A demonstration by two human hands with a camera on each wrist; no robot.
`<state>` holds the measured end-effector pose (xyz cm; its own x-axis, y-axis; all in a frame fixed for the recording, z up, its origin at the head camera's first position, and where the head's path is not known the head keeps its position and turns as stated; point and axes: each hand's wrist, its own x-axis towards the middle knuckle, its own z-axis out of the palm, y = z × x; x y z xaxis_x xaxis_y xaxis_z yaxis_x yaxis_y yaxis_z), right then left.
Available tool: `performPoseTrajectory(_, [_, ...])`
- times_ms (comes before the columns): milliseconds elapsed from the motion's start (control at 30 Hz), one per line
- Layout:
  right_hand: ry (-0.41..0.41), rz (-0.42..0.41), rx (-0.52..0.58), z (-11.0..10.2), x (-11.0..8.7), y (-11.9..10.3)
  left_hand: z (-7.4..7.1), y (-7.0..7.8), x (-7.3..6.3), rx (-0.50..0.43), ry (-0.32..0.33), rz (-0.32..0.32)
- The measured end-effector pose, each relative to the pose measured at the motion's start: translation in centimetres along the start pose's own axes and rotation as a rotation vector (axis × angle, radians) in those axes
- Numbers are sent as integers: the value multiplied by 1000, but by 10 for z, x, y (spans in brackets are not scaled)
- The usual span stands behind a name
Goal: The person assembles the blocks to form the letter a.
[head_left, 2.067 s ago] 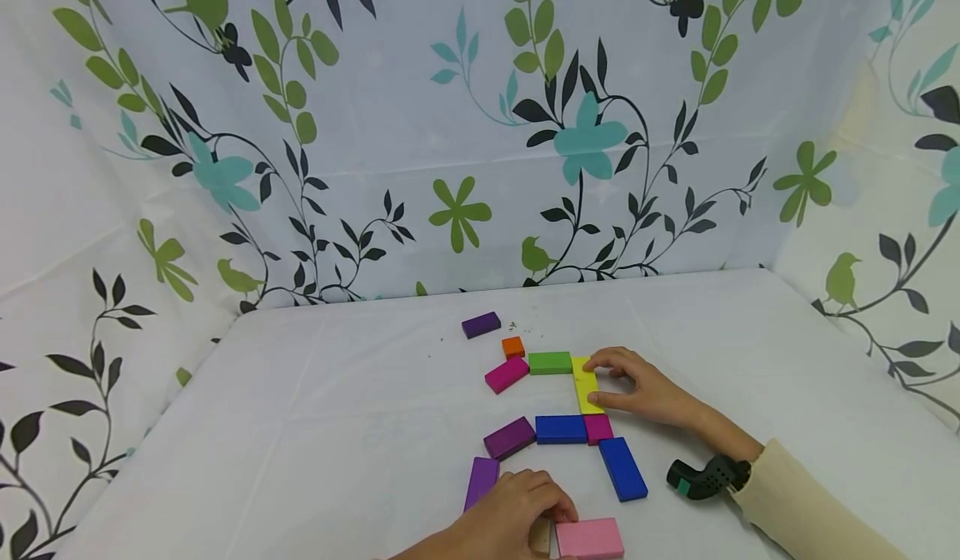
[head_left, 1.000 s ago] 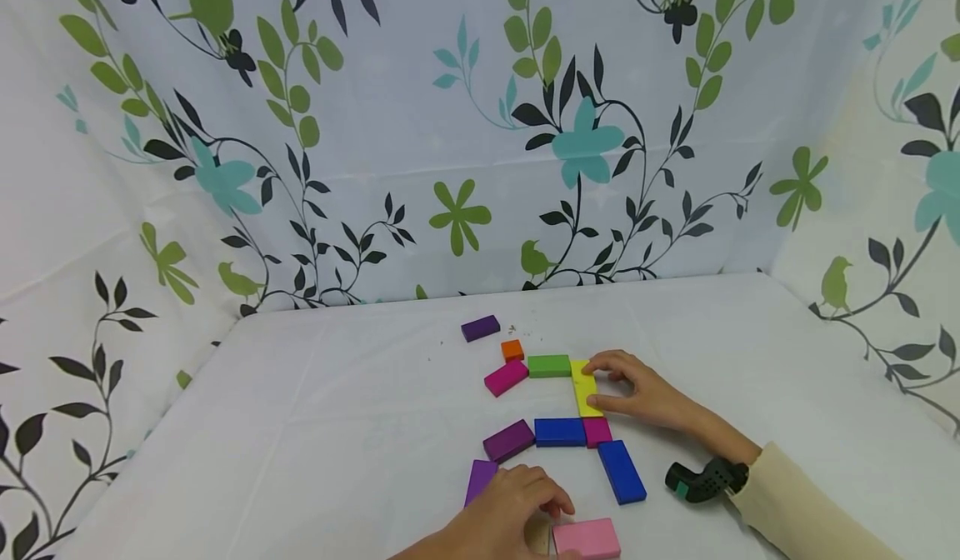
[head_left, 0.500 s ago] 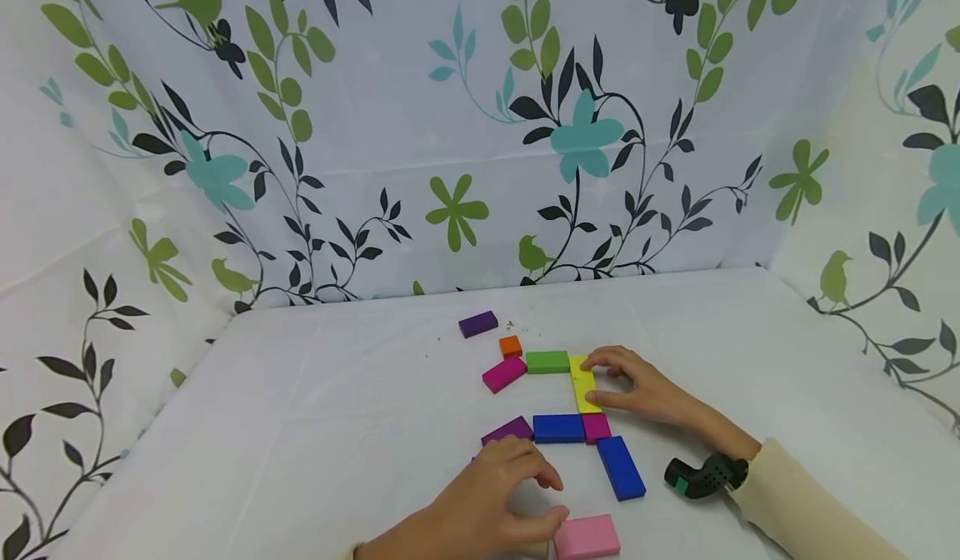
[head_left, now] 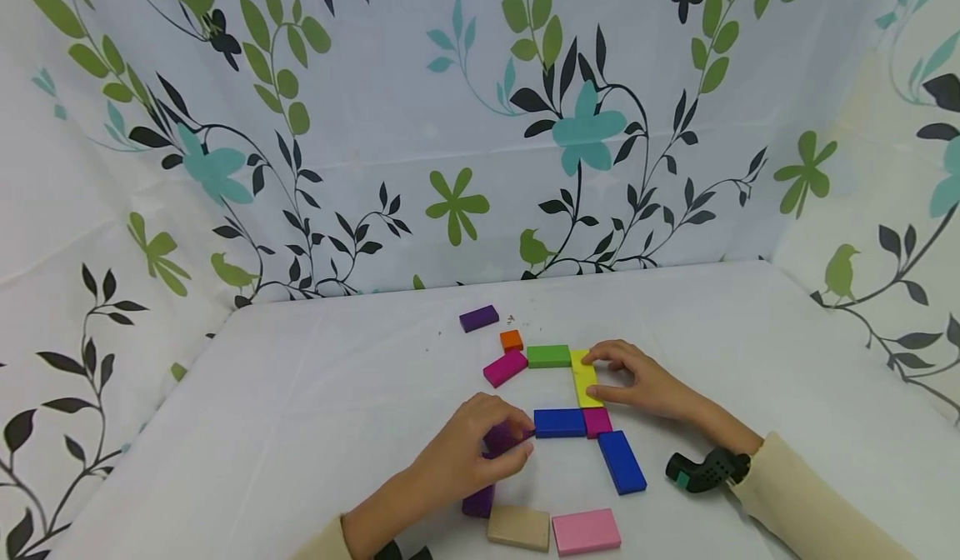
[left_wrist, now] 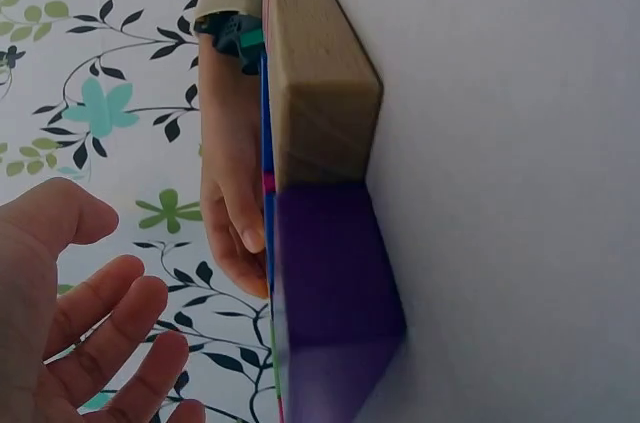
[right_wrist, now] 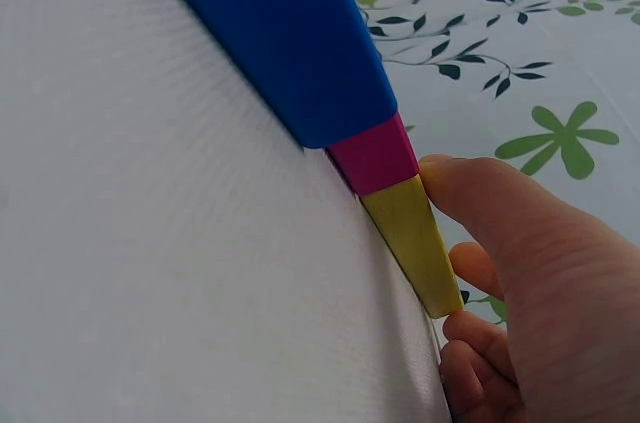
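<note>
My right hand (head_left: 637, 383) pinches the yellow block (head_left: 584, 378) by its two ends, thumb at the near end beside a small magenta block (head_left: 597, 422). My left hand (head_left: 465, 447) hovers over a plum-purple block (head_left: 498, 437), its fingers and thumb apart. In the left wrist view the fingers (left_wrist: 135, 318) are loosely bent with nothing between them. Under that hand a violet block (head_left: 477, 503) is partly hidden; it meets the plain wooden block (head_left: 519, 529), next to a pink block (head_left: 587, 532). Two blue blocks, one lying crosswise (head_left: 558, 423) and one slanting (head_left: 622, 462), adjoin the magenta piece.
Farther back lie a green block (head_left: 548, 357), a bright pink block (head_left: 506, 368), an orange block (head_left: 512, 341) and a dark purple block (head_left: 479, 318). White cloth covers the table (head_left: 337, 393); a leaf-patterned curtain (head_left: 390, 127) hangs behind it.
My left hand has let go of the wooden block and moved away from me, up over the purple blocks, uncovering the wooden one. My right hand stays at the yellow block.
</note>
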<state>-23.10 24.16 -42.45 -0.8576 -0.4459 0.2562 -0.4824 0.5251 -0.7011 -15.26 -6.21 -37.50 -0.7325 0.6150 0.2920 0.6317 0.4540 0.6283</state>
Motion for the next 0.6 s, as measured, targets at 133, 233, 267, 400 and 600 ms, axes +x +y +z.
performPoseTrajectory(133, [-6,-5,3,0,0,1,-3,-9,1,-36,47,-62])
performPoseTrajectory(233, [-10,-4,6,-1,0,1,-7,-14,3,-50,84,-85])
performPoseTrajectory(267, [-11,-2,7,-1,0,1,-8,-16,3,-51,96,-90])
performPoseTrajectory(400, [-12,5,9,-1,0,0,-11,-25,6,-48,133,-98])
performPoseTrajectory(600, [-10,12,17,0,0,-1,-17,-44,10,-46,160,-83])
